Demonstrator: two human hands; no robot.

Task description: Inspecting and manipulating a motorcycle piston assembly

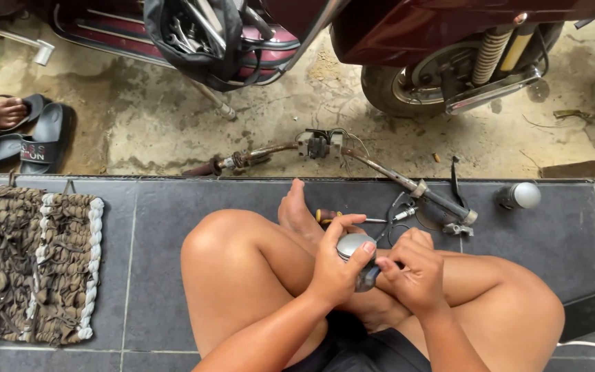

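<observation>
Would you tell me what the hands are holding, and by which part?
The left hand grips a small rounded grey part around its domed top; the right hand pinches its lower end.

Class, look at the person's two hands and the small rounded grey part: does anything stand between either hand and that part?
Nothing visible does. The left hand already has its grip around the rounded grey part, thumb on its top, and the right hand touches the dark piece below it. Both are held above the crossed legs.
</observation>
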